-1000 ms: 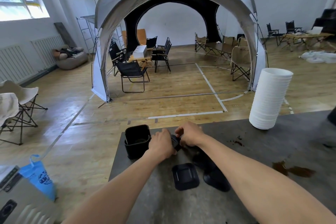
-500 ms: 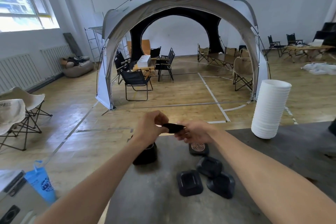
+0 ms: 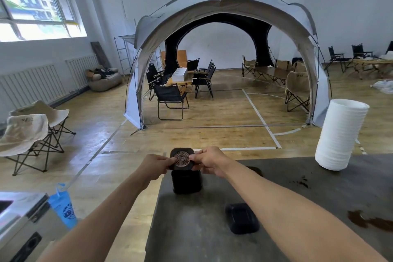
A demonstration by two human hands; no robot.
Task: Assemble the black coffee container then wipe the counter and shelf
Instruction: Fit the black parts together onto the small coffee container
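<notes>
A black container body (image 3: 186, 182) stands upright at the far left end of the grey counter (image 3: 287, 208). Just above it, tilted toward me, is a black square lid with a round copper patterned disc (image 3: 182, 158). My left hand (image 3: 153, 165) pinches the lid's left edge and my right hand (image 3: 210, 161) pinches its right edge. A second black lid piece (image 3: 242, 217) lies flat on the counter, under my right forearm. Another dark piece (image 3: 255, 170) peeks out behind my right wrist, mostly hidden.
A tall stack of white cups or bowls (image 3: 340, 137) stands at the counter's far right. Brown coffee spills (image 3: 371, 221) and dark grounds (image 3: 302, 183) mark the counter on the right. A metal appliance (image 3: 19, 225) and a blue bag (image 3: 63, 206) sit lower left.
Both hands lifted a lid piece off the counter and turned it so its copper disc faces me, above the container body. The camera view tilted upward.
</notes>
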